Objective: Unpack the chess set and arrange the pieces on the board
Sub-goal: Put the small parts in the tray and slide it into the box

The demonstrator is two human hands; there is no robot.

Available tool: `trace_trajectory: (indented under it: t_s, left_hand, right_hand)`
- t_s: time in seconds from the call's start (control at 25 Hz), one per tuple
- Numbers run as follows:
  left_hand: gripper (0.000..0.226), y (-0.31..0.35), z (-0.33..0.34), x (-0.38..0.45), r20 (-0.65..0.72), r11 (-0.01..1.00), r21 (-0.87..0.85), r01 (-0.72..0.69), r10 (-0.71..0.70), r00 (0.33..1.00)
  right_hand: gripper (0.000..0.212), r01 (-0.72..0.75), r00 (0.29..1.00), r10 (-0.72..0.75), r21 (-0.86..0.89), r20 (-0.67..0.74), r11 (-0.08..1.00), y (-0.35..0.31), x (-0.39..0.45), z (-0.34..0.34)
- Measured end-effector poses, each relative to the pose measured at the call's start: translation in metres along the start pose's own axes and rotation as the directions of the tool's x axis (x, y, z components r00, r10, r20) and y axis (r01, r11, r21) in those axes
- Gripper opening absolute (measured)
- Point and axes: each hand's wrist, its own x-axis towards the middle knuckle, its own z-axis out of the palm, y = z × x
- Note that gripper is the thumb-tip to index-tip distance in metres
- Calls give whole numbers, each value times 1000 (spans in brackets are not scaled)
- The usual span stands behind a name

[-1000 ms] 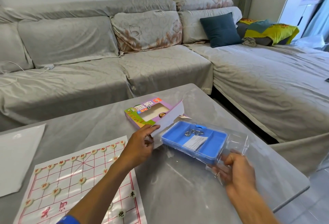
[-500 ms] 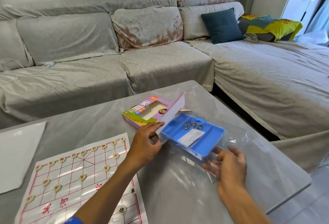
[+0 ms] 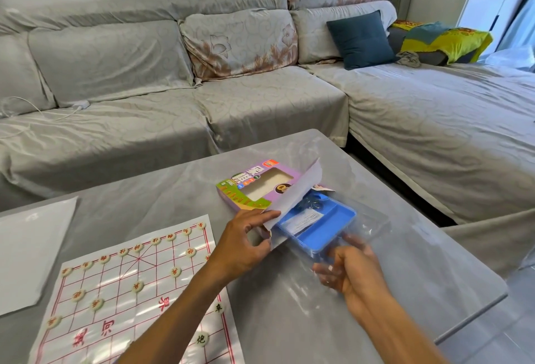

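On the grey table (image 3: 289,320), the red-lined paper board (image 3: 139,291) carries many round cream pieces (image 3: 175,271); left hand (image 3: 246,245) pinches a white paper sheet (image 3: 298,198), right hand (image 3: 351,269) apparently grips the clear plastic cover (image 3: 370,222) over the blue plastic tray (image 3: 318,226), so unpacking seems nearly finished.

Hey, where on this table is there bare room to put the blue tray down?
Bare tabletop lies between the chess board and the right hand, and beyond the board toward the sofa. The far right of the table is crowded: colourful box, blue tray, clear plastic cover, both hands.
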Motion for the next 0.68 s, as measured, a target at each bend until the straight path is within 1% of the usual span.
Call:
trace_trajectory:
  t_s: [0.12,0.2,0.24,0.28,0.36,0.44,0.52,0.6,0.64,0.68]
  left_hand:
    - [52,13,10,-7,42,996,-10,-83,84,996]
    - [51,20,11,-9,-4,994,-21,-106,106,994]
    - [49,20,9,-9,-49,995,-57,-88,85,995]
    - [47,19,6,-10,-83,994,-95,-59,51,995]
    - [43,17,0,-13,-97,991,-130,-24,11,995]
    - [45,18,-3,-19,-83,995,-95,-34,26,996]
    - [48,23,-5,-25,-104,998,-28,-62,58,993]
    - [49,27,-11,-27,-155,997,-42,-67,60,986]
    - [48,29,-17,-27,-175,995,-73,-73,59,983]
    - [45,31,-24,-28,-190,991,-99,-88,68,979]
  right_hand:
    - [38,22,996,-24,33,84,999,9,2,14]
    - [27,12,989,-9,-20,144,1000,8,3,16]
    - [25,13,990,-5,-53,140,998,8,4,15]
    - [26,29,993,-20,-86,113,996,7,6,13]
    - [26,117,993,-112,-199,39,973,9,10,10]
    - [30,174,983,-186,-318,-8,932,13,15,12]
    - [31,179,976,-213,-388,-46,904,12,17,14]
    - [38,230,952,-285,-357,-109,905,5,15,11]
    - [43,296,931,-344,-297,-121,908,-2,14,7]
    - [47,379,907,-411,-241,-97,893,-9,13,3]
